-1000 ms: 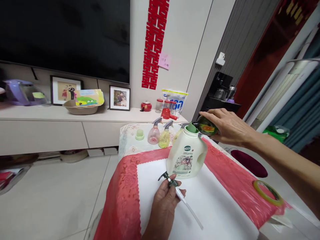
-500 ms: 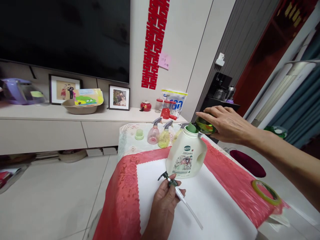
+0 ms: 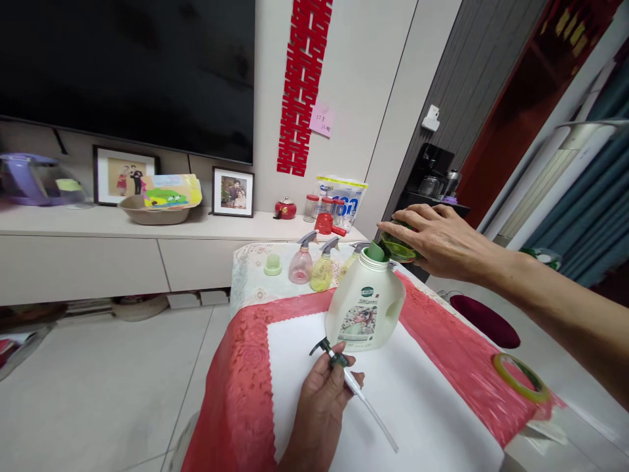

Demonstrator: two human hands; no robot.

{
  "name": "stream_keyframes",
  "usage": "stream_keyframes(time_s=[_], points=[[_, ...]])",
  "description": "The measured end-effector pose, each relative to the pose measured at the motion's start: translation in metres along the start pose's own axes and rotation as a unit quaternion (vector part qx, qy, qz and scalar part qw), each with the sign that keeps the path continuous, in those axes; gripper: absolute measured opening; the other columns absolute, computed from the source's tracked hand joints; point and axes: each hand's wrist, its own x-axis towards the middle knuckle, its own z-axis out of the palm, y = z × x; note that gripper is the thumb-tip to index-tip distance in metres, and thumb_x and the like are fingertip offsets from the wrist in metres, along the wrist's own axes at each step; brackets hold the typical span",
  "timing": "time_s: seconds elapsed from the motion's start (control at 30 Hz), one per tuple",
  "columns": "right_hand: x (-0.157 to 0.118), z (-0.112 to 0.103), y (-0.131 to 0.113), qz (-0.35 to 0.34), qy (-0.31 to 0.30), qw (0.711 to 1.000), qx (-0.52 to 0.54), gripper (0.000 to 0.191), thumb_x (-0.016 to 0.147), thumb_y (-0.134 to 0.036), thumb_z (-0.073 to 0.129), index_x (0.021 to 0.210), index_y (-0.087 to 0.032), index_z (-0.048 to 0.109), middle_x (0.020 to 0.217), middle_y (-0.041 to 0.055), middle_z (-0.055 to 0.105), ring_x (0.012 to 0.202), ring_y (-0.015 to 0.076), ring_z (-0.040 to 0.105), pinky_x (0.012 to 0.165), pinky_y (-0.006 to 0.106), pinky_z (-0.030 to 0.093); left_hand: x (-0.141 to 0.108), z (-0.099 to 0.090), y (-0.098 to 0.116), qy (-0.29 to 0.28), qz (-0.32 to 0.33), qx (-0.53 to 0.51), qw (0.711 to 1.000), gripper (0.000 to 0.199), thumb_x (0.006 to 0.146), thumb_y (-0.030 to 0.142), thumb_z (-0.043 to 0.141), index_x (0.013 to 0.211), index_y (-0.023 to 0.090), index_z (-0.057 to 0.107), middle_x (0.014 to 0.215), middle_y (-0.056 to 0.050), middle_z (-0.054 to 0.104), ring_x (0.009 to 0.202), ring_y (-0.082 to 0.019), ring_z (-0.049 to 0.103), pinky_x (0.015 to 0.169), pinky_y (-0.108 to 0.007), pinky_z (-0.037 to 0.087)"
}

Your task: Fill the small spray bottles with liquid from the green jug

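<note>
My left hand (image 3: 320,400) is closed around the collar of a dark green pump head (image 3: 339,358), whose white dip tube slants down to the right over the white sheet. A large pale green detergent jug (image 3: 363,308) stands upright just beyond it, without a cap. My right hand (image 3: 432,239) grips a green see-through bottle (image 3: 399,241), tipped on its side with its neck at the jug's mouth. The green spout (image 3: 376,252) in that mouth hides the bottle's opening partly; I cannot make out any liquid stream.
Behind the jug stand a pink spray bottle (image 3: 300,262) and a yellow spray bottle (image 3: 322,269), with another partly hidden. A light green cap (image 3: 272,265) lies left of them. A roll of tape (image 3: 521,378) rests on the red cloth (image 3: 240,373) at right.
My right hand has tipped the green bottle slightly further and shifted a little to the left. My left hand and the pump head keep their place.
</note>
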Motion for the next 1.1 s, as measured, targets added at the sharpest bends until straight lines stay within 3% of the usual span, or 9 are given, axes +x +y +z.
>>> stream_keyframes(time_s=[0.2, 0.47, 1.1], points=[[0.001, -0.004, -0.001, -0.003, -0.006, 1.000, -0.016, 0.056, 0.094, -0.023, 0.049, 0.149, -0.031, 0.038, 0.142, 0.0075, 0.048, 0.126, 0.0275, 0.043, 0.075, 0.033, 0.037, 0.001, -0.002, -0.001, -0.006, 0.001, -0.006, 1.000, 0.049, 0.062, 0.037, 0.093, 0.104, 0.019, 0.076, 0.095, -0.005, 0.066, 0.082, -0.018, 0.066, 0.092, -0.040, 0.052], [0.005, -0.012, -0.002, -0.020, -0.022, 0.999, -0.038, 0.059, 0.091, -0.014, 0.048, 0.147, -0.031, 0.043, 0.139, 0.0078, 0.049, 0.126, 0.0266, 0.043, 0.079, 0.033, 0.040, 0.001, -0.002, -0.001, -0.007, -0.001, -0.011, 1.000, 0.047, 0.065, 0.034, 0.092, 0.106, 0.018, 0.075, 0.096, -0.005, 0.066, 0.084, -0.018, 0.065, 0.095, -0.042, 0.050], [0.014, -0.022, -0.002, -0.051, -0.019, 0.995, -0.088, 0.070, 0.081, -0.011, 0.055, 0.146, -0.031, 0.041, 0.138, 0.0099, 0.047, 0.127, 0.0290, 0.041, 0.082, 0.036, 0.040, 0.002, -0.002, -0.002, 0.000, -0.005, -0.016, 1.000, 0.050, 0.062, 0.036, 0.094, 0.105, 0.018, 0.075, 0.096, -0.005, 0.066, 0.086, -0.018, 0.064, 0.089, -0.037, 0.053]])
